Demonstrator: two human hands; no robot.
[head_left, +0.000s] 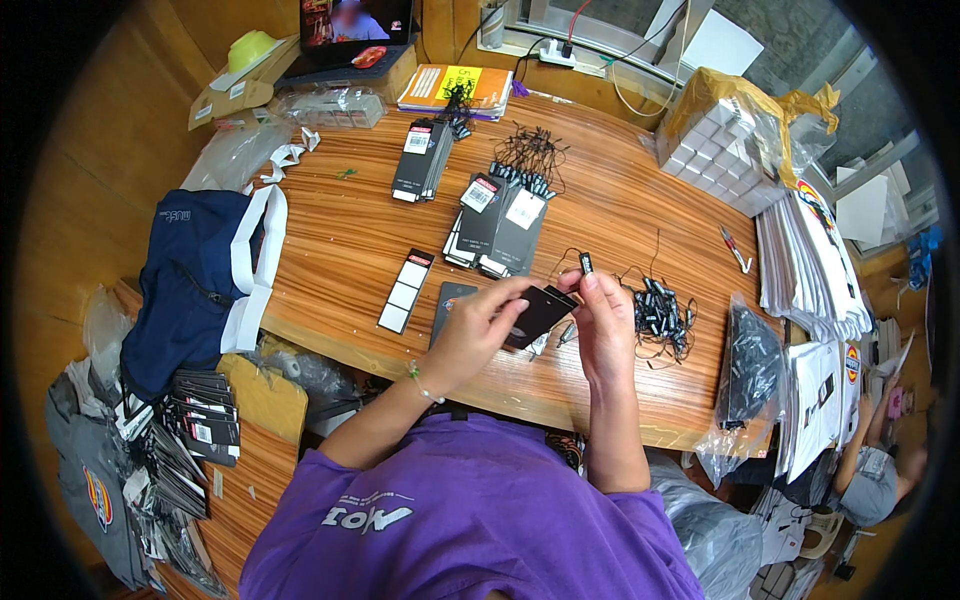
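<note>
Pinching a black tag [541, 320] in the left hand [466, 335], thumb and fingers drawn nearly together on its near-left part. Over to the right hand [606, 320]: gripping a small black clip [586, 264] between thumb and fingertips, almost fully closed, the other fingers loosely bent. Look at the angle of that tag: slanted from near left to far right, long axis running toward the right fingertips, held above the near part of the table [335, 260], between the 2 hands. Find the clip just beyond the far-right end. Touching that end or merely beside it? Cannot tell, with so much overlap there. Closer to the pile of black strings [664, 318] with the right hand, just left of it; closer to the loose tag with white squares [404, 292] with the left.

Now the containers! Near right, see a clear bag [733, 428] bulging with small black pieces [755, 372], too jumbled to sort out. Far right, spot plastic wrap [800, 108] around rows of small white boxes [712, 160]. Far left, notice a clear pack [345, 106] with pale contents, hard to make out. Beyond the hands, 2 groups of dark tags: a smaller stack [420, 168] farther left, a larger bunch [497, 235] nearer.
</note>
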